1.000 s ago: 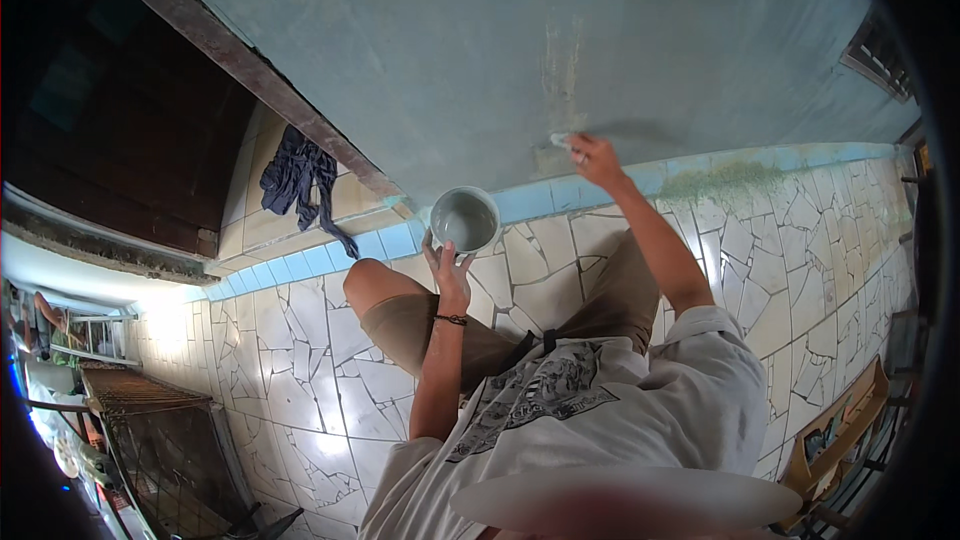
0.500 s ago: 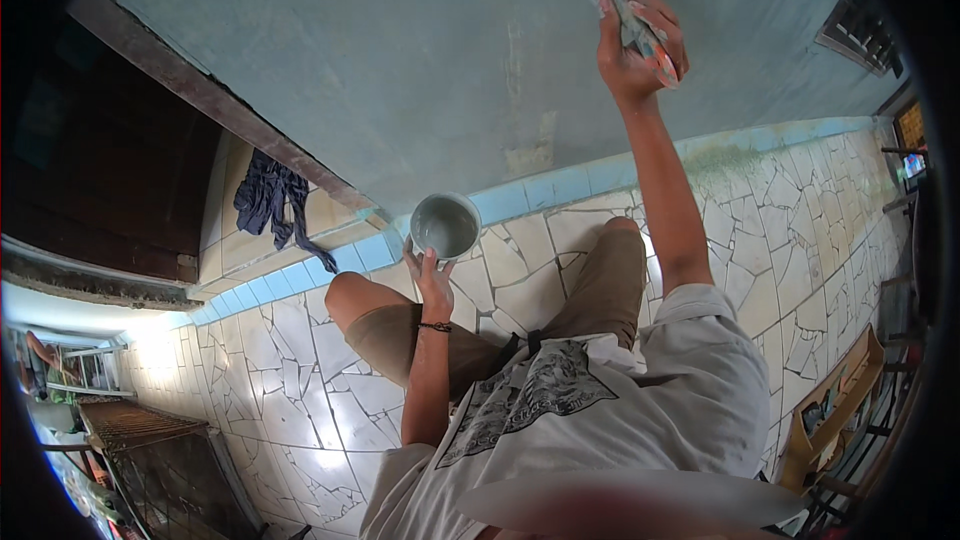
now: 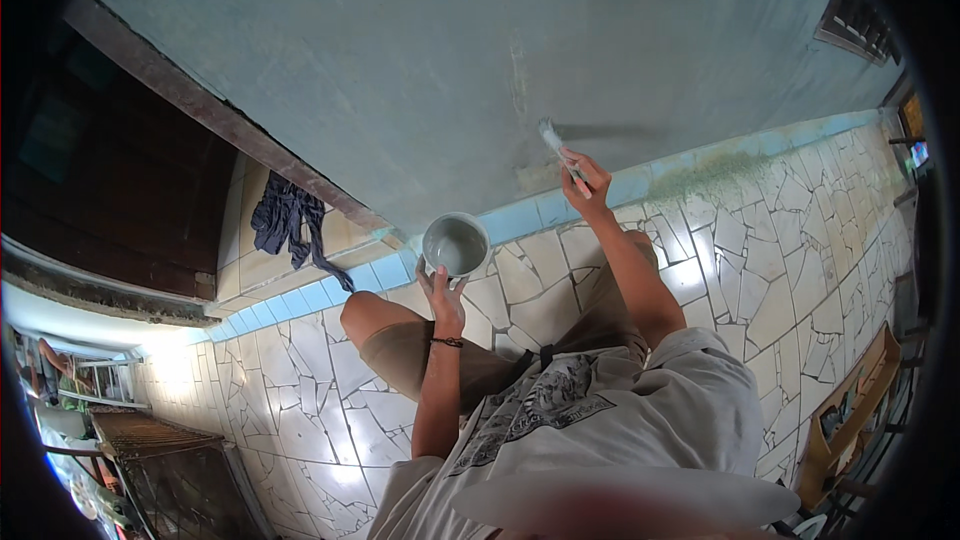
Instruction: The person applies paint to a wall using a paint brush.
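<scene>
My right hand [image 3: 587, 182] is closed round the handle of a paintbrush [image 3: 553, 137], its bristles angled up toward the lower part of a grey-blue wall [image 3: 400, 60]. Whether the bristles touch the wall I cannot tell for sure. In my left hand [image 3: 442, 300] is a round tub [image 3: 456, 245], gripped at its near side with the thumb on the rim. Greyish liquid shows in the bottom of the tub, which is held over the floor close to the wall's foot.
Light blue tiles [image 3: 540, 212] line the wall's base above a cracked-stone tile floor [image 3: 290, 370]. A dark cloth [image 3: 290, 220] lies on the step by the dark doorway at left. A wooden box [image 3: 850, 405] stands at right, a cabinet [image 3: 180, 470] at lower left.
My right hand has brought the brush down and left, from high on the wall to near its base. The tub in my left hand sits slightly farther right and lower in view.
</scene>
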Demonstrator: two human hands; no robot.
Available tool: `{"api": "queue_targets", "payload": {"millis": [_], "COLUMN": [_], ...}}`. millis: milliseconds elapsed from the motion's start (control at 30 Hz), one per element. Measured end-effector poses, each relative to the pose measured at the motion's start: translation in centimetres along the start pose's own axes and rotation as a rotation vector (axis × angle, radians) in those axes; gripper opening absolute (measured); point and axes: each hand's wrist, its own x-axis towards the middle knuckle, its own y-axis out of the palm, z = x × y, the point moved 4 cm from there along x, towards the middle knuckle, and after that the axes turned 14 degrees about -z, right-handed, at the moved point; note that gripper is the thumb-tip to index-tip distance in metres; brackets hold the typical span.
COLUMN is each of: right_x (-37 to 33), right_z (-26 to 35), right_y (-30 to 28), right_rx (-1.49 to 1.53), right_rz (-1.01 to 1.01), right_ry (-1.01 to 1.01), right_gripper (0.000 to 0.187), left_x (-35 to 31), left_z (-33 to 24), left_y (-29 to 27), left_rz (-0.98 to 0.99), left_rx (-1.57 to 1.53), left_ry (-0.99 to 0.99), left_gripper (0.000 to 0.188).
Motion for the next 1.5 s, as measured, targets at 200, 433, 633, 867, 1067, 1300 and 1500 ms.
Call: {"api": "queue_targets", "payload": {"millis": [200,433,633,867,1067,1300,1500], "right_x": [5.4,21.2,25.1,12.2,2.0,-4.7,0.6], "right_z": [-2.7,9.2,15.5,8.2,4.0,-0.7,-2.6], "right_y": [-0.1,2.2,2.7,5.0,4.8,3.4,3.5], "right_rx": [0.183,0.249,0.117,0.047,-0.015,-0.055,0.134], "right_rz": [0.441,0.238,-0.242,-0.032,0.023,0.42,0.567], "right_ry": [-0.177,-0.471,-1.006,-0.806,-0.688,-0.457,-0.076], "right_gripper": [0.029,0.018,0.016,0.007,0.006,0.015,0.021], "left_x": [-0.1,-0.1,0.1,0.4,-0.4,-0.7,-0.5], "left_z": [0.0,-0.6,-0.6,-0.7,-0.1,-0.8,-1.3], "left_y": [0.7,0.2,0.4,0.1,-0.3,0.3,-0.3], "left_rz": [-0.017,-0.041,0.0,-0.045,-0.029,-0.033,-0.026], "left_rx": [-0.029,-0.056,-0.034,-0.054,-0.06,-0.065,-0.072], "left_ry": [0.013,0.038,0.059,0.047,0.008,0.034,0.042], "left_gripper": [0.073,0.071,0.07,0.073,0.077,0.076,0.077]}}
